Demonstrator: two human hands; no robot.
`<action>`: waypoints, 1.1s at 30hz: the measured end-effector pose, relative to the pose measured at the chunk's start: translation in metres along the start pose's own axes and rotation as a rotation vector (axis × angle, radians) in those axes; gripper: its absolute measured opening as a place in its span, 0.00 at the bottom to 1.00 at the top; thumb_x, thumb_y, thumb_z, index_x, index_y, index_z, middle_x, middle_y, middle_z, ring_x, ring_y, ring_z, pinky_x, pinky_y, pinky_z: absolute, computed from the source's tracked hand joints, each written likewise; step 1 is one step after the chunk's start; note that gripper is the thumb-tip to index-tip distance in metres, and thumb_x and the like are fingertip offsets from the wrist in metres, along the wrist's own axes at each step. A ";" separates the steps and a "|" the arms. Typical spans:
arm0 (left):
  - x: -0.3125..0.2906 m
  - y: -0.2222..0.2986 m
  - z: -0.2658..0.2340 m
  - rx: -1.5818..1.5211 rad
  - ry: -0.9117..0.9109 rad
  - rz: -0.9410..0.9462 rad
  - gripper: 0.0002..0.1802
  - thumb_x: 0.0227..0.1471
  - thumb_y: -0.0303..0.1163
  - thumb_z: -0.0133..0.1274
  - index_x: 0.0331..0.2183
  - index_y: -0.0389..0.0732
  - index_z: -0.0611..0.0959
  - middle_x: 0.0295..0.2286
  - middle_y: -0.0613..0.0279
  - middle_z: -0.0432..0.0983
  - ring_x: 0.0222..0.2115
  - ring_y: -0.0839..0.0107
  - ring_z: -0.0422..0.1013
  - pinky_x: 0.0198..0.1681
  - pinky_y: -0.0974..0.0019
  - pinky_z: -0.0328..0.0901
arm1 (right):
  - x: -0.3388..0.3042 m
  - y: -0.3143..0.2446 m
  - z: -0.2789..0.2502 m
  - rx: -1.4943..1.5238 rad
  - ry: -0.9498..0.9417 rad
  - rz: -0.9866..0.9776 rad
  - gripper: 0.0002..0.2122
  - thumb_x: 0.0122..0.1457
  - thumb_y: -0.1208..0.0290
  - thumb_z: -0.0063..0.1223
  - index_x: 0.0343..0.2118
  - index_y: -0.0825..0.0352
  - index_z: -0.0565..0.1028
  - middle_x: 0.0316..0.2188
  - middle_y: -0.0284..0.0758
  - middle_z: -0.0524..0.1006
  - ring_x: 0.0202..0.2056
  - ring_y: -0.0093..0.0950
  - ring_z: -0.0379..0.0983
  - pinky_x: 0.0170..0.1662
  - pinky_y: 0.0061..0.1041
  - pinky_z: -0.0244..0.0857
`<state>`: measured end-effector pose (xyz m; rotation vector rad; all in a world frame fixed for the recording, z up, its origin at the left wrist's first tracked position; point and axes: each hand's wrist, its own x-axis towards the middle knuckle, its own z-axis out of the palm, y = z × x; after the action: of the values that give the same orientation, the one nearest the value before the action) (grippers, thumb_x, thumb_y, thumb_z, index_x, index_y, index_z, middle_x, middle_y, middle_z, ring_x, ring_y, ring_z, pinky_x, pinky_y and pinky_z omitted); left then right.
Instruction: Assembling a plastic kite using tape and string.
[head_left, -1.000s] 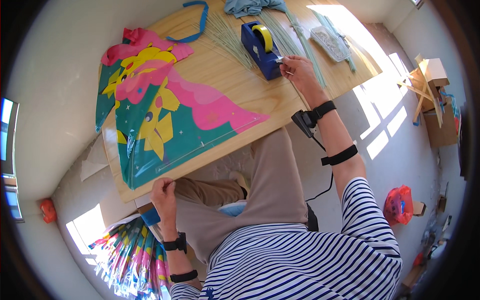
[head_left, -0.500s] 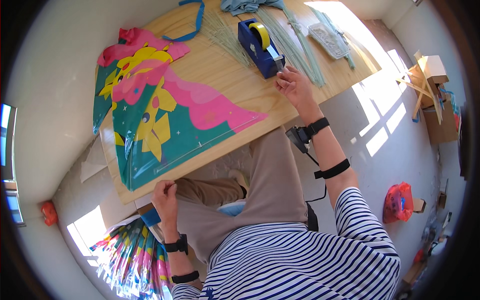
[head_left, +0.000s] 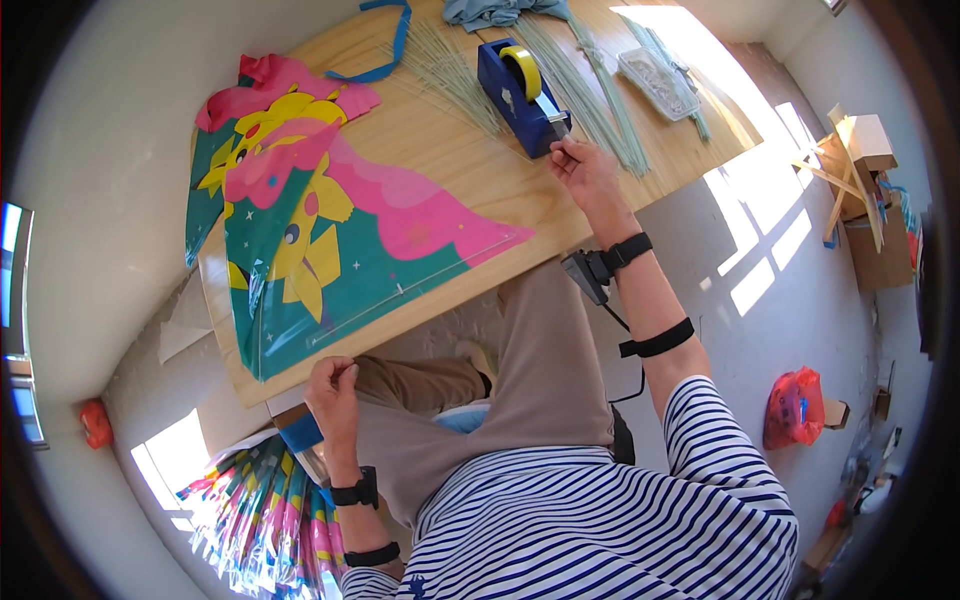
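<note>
A blue desktop tape dispenser [head_left: 515, 100] with a yellow-cored roll of clear tape [head_left: 522, 70] stands toward the far side of the table. Just in front of its cutter, my right hand [head_left: 590, 175] pinches what looks like the tape's end between thumb and finger. My left hand [head_left: 330, 395] is closed in a pinch below the table's near edge, and whatever its fingertips hold is too small to make out. Between the hands and to the left lies a green, pink and yellow printed plastic kite sheet [head_left: 400, 215], its left part folded over. A thin white rod [head_left: 400, 290] runs along its near edge.
Bundles of thin pale rods [head_left: 595, 95], a clear plastic box [head_left: 658, 83] and a blue strip [head_left: 395, 50] lie on the wooden table [head_left: 470, 160]. Stacked printed sheets [head_left: 265, 510] hang at lower left. A red bag [head_left: 795, 410] sits on the floor at right.
My right hand has shifted very slightly left beside the tape cutter, its wrist and forearm moving left too. My left hand and the printed sheet stay nearly the same.
</note>
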<state>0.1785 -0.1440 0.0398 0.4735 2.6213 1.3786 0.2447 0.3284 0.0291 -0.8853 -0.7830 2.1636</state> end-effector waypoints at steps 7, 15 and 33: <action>0.004 0.007 0.000 0.039 0.003 0.033 0.05 0.47 0.17 0.58 0.30 0.33 0.80 0.24 0.62 0.75 0.25 0.76 0.70 0.32 0.72 0.66 | 0.009 -0.006 -0.004 -0.184 0.119 -0.028 0.03 0.57 0.79 0.56 0.28 0.70 0.74 0.24 0.38 0.77 0.20 0.24 0.70 0.27 0.23 0.69; -0.006 0.006 -0.002 -0.014 0.044 0.022 0.04 0.47 0.18 0.58 0.30 0.33 0.80 0.23 0.61 0.76 0.25 0.76 0.71 0.32 0.72 0.67 | 0.015 -0.003 0.008 -0.340 0.202 -0.030 0.07 0.53 0.84 0.58 0.23 0.73 0.70 0.19 0.40 0.74 0.12 0.21 0.62 0.15 0.21 0.55; -0.010 0.038 0.026 0.215 -0.140 0.327 0.13 0.39 0.22 0.61 0.33 0.37 0.81 0.39 0.56 0.77 0.44 0.57 0.70 0.48 0.58 0.65 | -0.067 0.048 0.101 -1.654 -1.173 -0.429 0.04 0.45 0.77 0.55 0.24 0.72 0.75 0.18 0.43 0.73 0.20 0.37 0.69 0.25 0.32 0.63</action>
<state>0.2028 -0.1066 0.0563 1.0271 2.6722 1.0916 0.1885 0.2224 0.0784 0.1839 -3.0852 1.0535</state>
